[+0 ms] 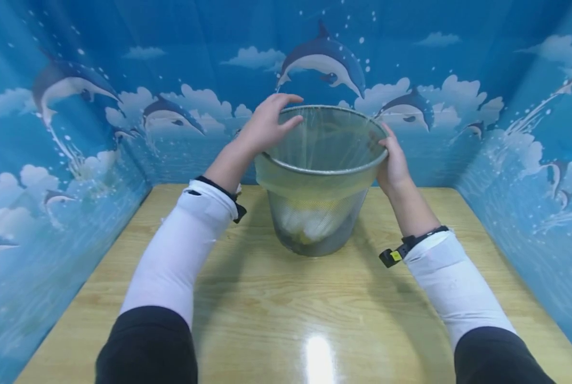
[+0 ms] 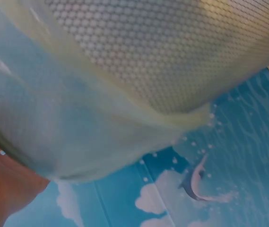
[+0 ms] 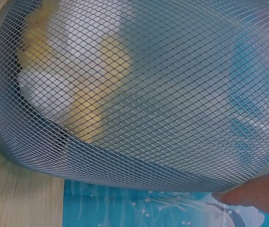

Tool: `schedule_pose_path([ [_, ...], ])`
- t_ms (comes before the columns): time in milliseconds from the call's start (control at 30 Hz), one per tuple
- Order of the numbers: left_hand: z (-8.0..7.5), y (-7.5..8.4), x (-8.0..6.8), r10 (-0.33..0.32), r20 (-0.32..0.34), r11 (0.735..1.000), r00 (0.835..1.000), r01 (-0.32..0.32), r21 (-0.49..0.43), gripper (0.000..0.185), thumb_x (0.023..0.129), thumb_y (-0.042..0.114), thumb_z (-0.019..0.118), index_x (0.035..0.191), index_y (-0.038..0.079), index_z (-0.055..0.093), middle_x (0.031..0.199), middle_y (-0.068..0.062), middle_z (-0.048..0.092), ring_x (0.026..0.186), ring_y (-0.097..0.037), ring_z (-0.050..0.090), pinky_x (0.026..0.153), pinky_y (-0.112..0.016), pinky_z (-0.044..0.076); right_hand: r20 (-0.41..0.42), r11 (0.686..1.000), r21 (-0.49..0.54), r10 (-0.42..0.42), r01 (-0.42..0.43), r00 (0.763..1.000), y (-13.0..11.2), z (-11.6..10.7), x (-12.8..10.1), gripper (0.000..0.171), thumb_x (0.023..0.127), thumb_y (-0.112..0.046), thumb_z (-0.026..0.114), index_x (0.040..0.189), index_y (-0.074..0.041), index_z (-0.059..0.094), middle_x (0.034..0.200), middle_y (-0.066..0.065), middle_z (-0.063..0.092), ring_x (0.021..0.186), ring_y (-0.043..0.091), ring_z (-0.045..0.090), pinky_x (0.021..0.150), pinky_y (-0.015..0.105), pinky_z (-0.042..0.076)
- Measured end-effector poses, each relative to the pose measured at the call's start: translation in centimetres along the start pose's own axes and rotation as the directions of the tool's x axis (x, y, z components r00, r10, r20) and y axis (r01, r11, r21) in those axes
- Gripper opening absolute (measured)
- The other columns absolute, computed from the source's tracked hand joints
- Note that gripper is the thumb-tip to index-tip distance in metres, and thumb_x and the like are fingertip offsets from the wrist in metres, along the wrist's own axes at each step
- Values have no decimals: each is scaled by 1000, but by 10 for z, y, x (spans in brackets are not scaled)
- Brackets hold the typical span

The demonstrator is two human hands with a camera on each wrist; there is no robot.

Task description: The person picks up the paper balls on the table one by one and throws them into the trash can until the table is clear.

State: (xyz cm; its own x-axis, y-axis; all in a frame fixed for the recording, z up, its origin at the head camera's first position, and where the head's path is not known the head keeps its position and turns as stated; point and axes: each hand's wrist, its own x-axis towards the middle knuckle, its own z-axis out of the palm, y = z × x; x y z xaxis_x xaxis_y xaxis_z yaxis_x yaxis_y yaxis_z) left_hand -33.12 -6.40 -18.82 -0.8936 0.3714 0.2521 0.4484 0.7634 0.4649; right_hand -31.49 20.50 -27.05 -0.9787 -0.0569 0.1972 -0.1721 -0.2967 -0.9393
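Evidently, a light, stiff mesh wastebasket (image 1: 320, 213) is stood mid-table, lined with a thin yellowish bag (image 1: 314, 181) folded over its rim. The film is judged soft, slippery and easily torn, best taken at the rim. Left of the basket, the left hand (image 1: 266, 128) is curled over the rim; right of it, the right hand (image 1: 392, 162) grips the bagged edge. Beneath the basket, a glossy wooden table (image 1: 286, 309) is seen; behind it, dolphin-printed walls (image 1: 170, 64).
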Motion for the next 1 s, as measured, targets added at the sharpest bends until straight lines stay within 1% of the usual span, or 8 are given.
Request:
schedule_pose_path([
  [167,-6,-19,-1,-50,-93,999,994,48,-20,53,101,42,45,151,27,34,159,7,25,148,-10,18,119,-33,20,6,1000,5,0,0,1000,-2,2,0,65,94,-15,24,157,-17,7,162,0,12,146,22,19,118,37,17],
  [300,-9,-38,-2,-85,-179,996,980,78,-47,55,101,41,44,152,28,29,161,6,19,149,-11,14,120,-34,17,8,1000,3,12,-12,1000,-4,2,-1,65,95,-16,23,157,-18,5,162,-1,9,146,21,18,118,36,17],
  [400,-11,-53,-3,-134,-215,990,967,120,-78,57,101,41,44,154,30,24,162,7,13,149,-12,10,121,-36,15,5,1000,-5,11,-11,1000,-4,2,-1,65,94,-16,24,157,-18,5,162,-1,9,146,21,18,118,36,17],
  [533,-11,-73,-5,-192,-222,980,956,174,-100,60,101,41,43,155,30,20,163,5,8,150,-15,7,121,-39,14,2,1000,-5,4,-4,1000,-2,3,0,65,94,-16,24,157,-18,6,162,-1,10,146,21,18,117,36,17],
  [633,-8,-89,-9,-234,-212,971,949,218,-99,61,101,41,43,156,29,17,164,3,4,150,-18,5,121,-42,13,-1,1000,-4,-2,2,1000,-1,4,1,65,94,-15,24,157,-17,7,162,0,11,146,22,18,117,36,18],
  [733,-4,-104,-12,-267,-191,964,944,259,-67,63,102,40,43,156,28,14,164,0,1,151,-21,3,121,-46,12,1,1000,-2,-1,1,1000,0,4,0,65,93,-15,24,157,-17,8,161,1,11,145,23,18,117,37,18],
  [867,4,-123,-16,-271,-175,961,946,276,2,65,101,40,44,156,24,14,164,-6,4,151,-28,5,120,-51,11,3,1000,-5,2,-2,1000,0,3,-1,66,93,-15,25,157,-17,8,161,2,12,145,23,18,117,38,17],
  [1000,13,-140,-21,-279,-162,958,947,285,17,66,101,40,45,157,21,14,163,-12,7,150,-32,6,119,-55,9,-1,1000,-3,4,-4,1000,0,3,-2,66,93,-16,25,157,-17,8,161,2,12,145,24,18,118,38,17],
])
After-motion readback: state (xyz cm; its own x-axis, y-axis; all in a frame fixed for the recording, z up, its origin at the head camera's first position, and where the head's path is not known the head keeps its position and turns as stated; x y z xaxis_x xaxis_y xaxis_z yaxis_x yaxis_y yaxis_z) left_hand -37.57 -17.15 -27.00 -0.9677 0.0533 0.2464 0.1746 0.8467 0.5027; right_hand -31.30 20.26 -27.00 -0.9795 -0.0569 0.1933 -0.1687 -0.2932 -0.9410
